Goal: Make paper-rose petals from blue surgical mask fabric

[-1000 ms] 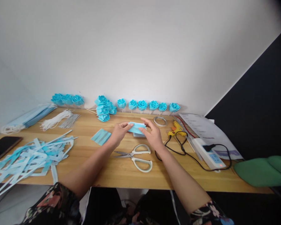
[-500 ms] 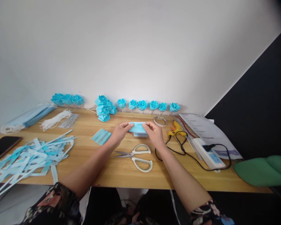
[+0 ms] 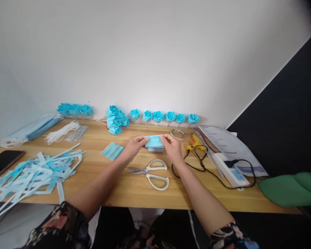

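The left hand and right hand were a little apart, each pinching one end of a pale-blue pleated fabric piece. It spanned the gap between them, partly hiding a small stack of similar pieces. White-handled scissors lay nearer me on the wooden table; blue fabric roses lined the wall.

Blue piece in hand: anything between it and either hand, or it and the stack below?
Nothing visible: left hand and right hand pinch the blue piece directly, and the stack shows below. The scissors lie nearer the person.
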A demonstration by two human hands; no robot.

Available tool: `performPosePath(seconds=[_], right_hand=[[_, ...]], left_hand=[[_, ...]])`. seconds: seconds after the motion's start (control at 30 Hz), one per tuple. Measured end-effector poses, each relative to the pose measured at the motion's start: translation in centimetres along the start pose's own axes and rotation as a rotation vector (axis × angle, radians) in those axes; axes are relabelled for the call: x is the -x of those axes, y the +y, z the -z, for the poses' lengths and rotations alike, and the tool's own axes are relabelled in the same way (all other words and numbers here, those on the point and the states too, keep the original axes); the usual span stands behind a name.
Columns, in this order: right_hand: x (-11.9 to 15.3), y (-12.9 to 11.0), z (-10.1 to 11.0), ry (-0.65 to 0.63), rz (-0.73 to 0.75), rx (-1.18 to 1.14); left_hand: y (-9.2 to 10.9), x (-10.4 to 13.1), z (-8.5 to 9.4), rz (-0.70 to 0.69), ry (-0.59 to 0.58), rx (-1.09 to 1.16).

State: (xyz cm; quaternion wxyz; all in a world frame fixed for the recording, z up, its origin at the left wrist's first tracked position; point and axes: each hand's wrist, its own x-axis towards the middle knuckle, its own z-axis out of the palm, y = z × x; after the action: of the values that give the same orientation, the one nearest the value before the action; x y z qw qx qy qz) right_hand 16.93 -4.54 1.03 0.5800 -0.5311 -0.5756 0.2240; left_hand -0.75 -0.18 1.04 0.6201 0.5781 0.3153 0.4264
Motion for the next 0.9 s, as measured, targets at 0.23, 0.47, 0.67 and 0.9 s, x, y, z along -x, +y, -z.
performPosePath(seconds=[0.23, 0.47, 0.67, 0.9], right_hand=[[0.01, -0.22, 0.08, 0.029, 0.025, 0.035], [0.17, -0.25, 0.19, 0.017, 0.240, 0.232], [0.43, -0.28, -0.11, -0.069, 0.405, 0.387], [0.56, -0.41, -0.18, -0.113, 0.336, 0.298]], left_hand=[[-0.22, -0.21, 0.06, 0.009, -0.011, -0.003], [-0.03, -0.13, -0.04, -0.111, 0.029, -0.151], [0.55, 0.48, -0.42, -0.332, 0.054, -0.503], [0.18, 0.23, -0.14, -0.350, 0.032, -0.410]])
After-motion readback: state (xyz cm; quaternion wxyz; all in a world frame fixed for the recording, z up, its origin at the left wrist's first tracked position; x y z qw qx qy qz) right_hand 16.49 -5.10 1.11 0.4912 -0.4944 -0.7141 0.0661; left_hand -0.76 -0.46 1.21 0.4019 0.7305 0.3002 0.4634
